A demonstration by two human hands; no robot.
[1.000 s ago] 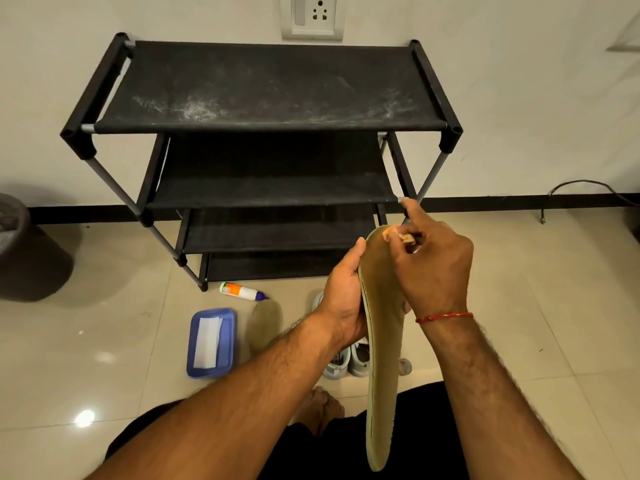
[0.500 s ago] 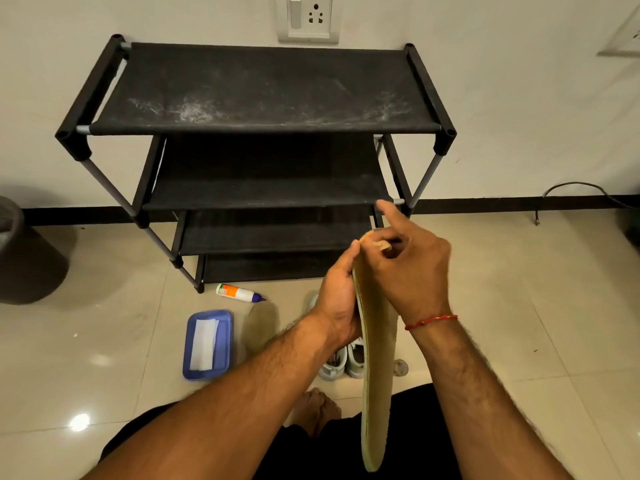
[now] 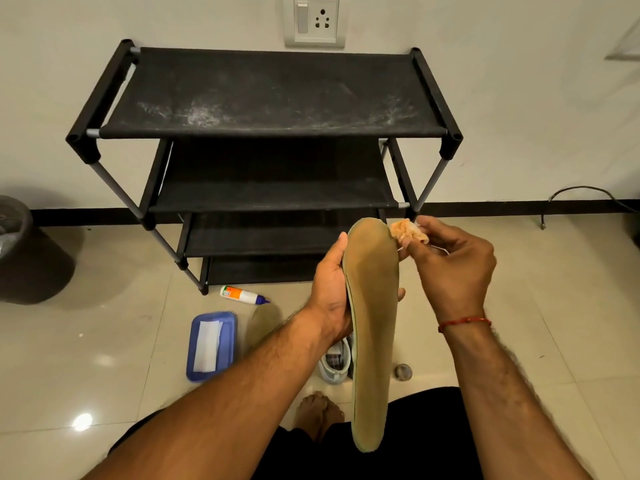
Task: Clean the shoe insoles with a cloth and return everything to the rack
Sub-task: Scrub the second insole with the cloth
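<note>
Left hand [image 3: 332,292] grips a tan insole [image 3: 372,341] by its edge, held lengthwise in front of me with the toe end up, while my right hand [image 3: 453,268] pinches a small orange cloth [image 3: 405,231] at the insole's upper right rim. Behind them the black four-shelf rack [image 3: 270,95] stands against the wall, its top shelf streaked with pale dust. On the tiled floor [image 3: 104,341] below lie a second insole [image 3: 265,323], a pale shoe [image 3: 334,362] partly hidden behind the held insole, a blue tray [image 3: 227,341] carrying a white sheet, and a white bottle [image 3: 242,294] with an orange label.
</note>
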